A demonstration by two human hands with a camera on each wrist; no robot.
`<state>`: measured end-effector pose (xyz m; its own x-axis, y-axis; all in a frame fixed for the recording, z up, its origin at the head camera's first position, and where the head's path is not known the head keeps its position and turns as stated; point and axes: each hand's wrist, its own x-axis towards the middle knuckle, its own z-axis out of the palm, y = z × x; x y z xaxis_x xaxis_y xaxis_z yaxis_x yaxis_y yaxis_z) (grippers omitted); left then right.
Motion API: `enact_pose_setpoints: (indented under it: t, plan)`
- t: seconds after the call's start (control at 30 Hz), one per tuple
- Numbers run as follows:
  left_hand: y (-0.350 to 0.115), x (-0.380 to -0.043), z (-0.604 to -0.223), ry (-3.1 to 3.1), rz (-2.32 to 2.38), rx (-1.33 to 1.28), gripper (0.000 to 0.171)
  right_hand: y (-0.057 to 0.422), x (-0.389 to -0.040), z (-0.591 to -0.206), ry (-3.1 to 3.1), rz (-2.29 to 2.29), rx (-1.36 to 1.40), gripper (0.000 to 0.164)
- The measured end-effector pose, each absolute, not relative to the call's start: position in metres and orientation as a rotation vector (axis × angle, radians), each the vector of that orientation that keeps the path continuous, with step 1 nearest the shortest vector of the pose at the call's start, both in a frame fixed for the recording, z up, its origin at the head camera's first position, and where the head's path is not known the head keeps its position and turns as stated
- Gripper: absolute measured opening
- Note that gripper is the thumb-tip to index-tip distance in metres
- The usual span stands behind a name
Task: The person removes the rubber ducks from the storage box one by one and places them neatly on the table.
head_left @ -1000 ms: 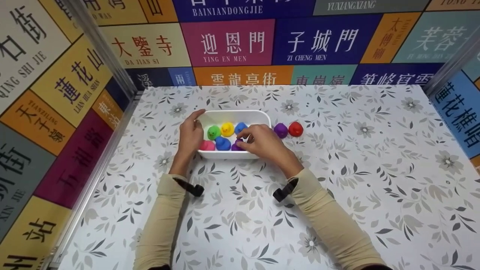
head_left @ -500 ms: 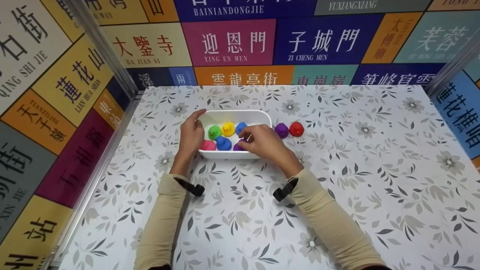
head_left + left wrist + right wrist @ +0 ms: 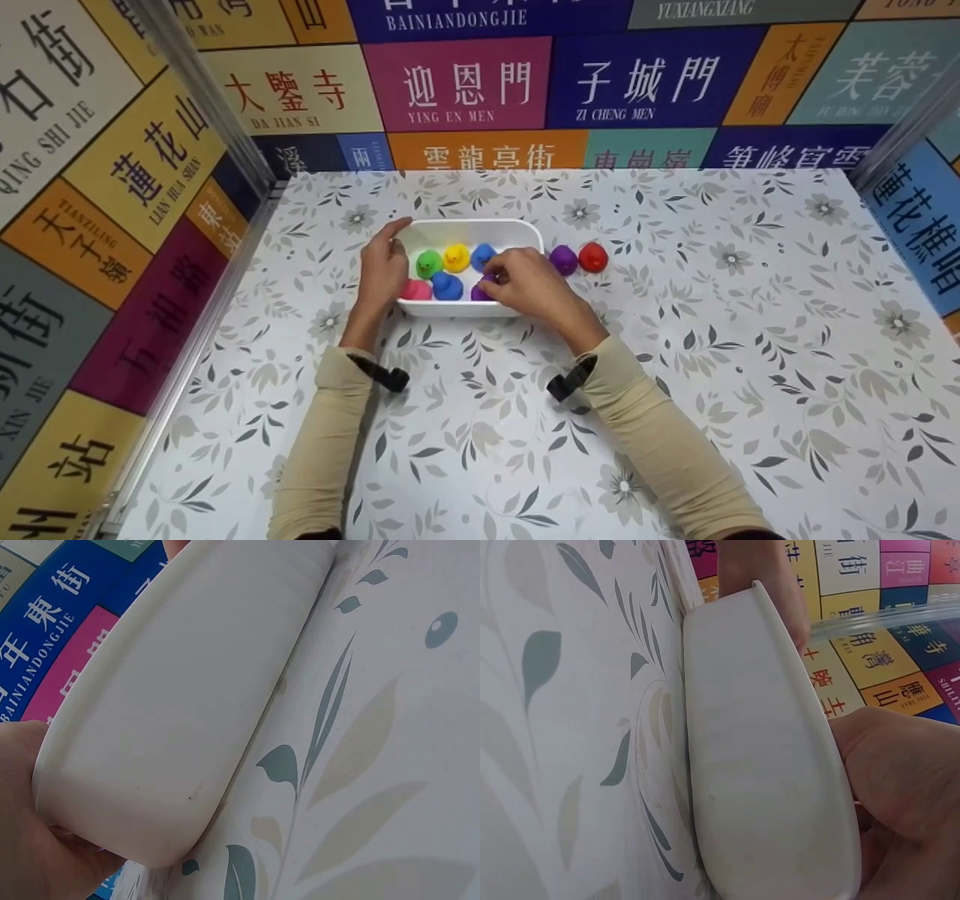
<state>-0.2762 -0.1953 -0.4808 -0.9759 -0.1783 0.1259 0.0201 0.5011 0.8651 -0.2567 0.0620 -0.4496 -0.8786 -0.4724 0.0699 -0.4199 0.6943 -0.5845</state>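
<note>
A white plastic bin [image 3: 465,309] with rounded corners stands on the table, holding several small rubber ducks. My left hand [image 3: 382,266] grips its left end; the left wrist view shows that hand [image 3: 37,817] curved round the bin's end at the rim. Over the bin's right part, my right hand [image 3: 529,281] pinches a purple duck [image 3: 482,289], partly hidden by the fingers. Inside the bin, green [image 3: 429,264], yellow [image 3: 457,258] and blue [image 3: 482,256] ducks form a back row. A pink duck [image 3: 417,290] and another blue duck [image 3: 448,286] sit in front.
Right of the bin, outside it, a purple duck [image 3: 563,260] and a red duck [image 3: 593,257] sit side by side on the flower-patterned table [image 3: 712,375]. Panels with colourful Chinese lettering [image 3: 465,82] rise behind and at both sides.
My right hand and the pinched purple duck have shifted slightly to the right within the bin, so more of the blue duck behind shows. The left hand stays on the bin's end.
</note>
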Motion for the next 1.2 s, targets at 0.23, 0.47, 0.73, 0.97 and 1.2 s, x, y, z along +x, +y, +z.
enact_pose_setpoints:
  t: [0.23,0.47,0.73,0.97,1.2]
  plan:
    - [-0.1952,-0.2757,-0.4798,-2.549,-1.496,0.158,0.05,0.0617,-0.2556,-0.4496,2.803,-0.92,-0.783,0.031]
    - [-0.1965,-0.2755,-0.4807,-2.525,-1.458,0.105,0.049,0.0619,-0.2543,-0.4507,2.851,-0.897,-0.832,0.024]
    - [-0.195,-0.2742,-0.4806,-2.538,-1.457,0.114,0.049,0.0627,-0.2534,-0.4504,2.852,-0.918,-0.767,0.027]
    - [-0.1948,-0.2753,-0.4802,-2.54,-1.453,0.116,0.049,0.0652,-0.2547,-0.4496,2.805,-1.046,-0.745,0.03]
    - [-0.1957,-0.2772,-0.4816,-2.521,-1.461,0.102,0.049,0.0715,-0.2576,-0.4504,2.766,-1.164,-0.786,0.037]
